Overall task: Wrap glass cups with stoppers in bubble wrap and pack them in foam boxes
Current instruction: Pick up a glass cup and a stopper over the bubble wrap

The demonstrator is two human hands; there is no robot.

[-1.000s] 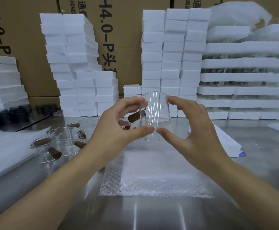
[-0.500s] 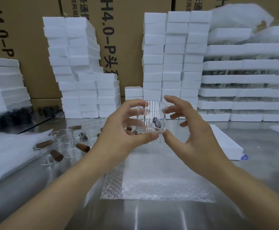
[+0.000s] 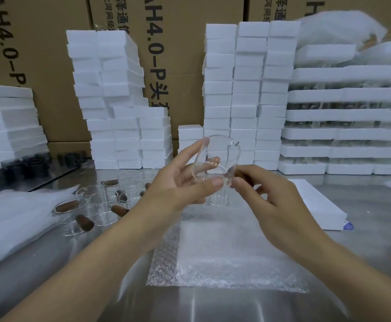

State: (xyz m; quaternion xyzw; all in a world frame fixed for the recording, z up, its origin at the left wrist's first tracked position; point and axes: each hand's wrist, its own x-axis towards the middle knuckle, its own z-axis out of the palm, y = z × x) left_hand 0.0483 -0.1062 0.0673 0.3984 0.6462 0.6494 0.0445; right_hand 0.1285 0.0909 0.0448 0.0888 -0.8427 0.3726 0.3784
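On the far left lies a heap of soft white sheets [image 3: 11, 219], and just right of it a cluster of spare cups [image 3: 97, 205] with brown stoppers stands and lies on the steel table [image 3: 213, 307]. The left hand [image 3: 173, 191] pinches the glass cup [image 3: 224, 149], thumb at its near base and fingers spread up to the rim, holding it tilted in the air above the far edge of the bubble wrap [image 3: 231, 259]. The right hand [image 3: 278, 205] meets the cup's right side, thumb and forefinger closed on what looks like a brown stopper [image 3: 244, 176]. The step in hand seems to be seating or checking the stopper before wrapping. The next move calls for lowering the cup onto the sheet, on its side near one edge, so the wrap can roll round it. The sheet lies flat with bare table near and to both sides. A flat foam piece [image 3: 317, 212] sits just right of it, and foam box stacks [image 3: 124, 126] wall the far side, so room lies toward the person.
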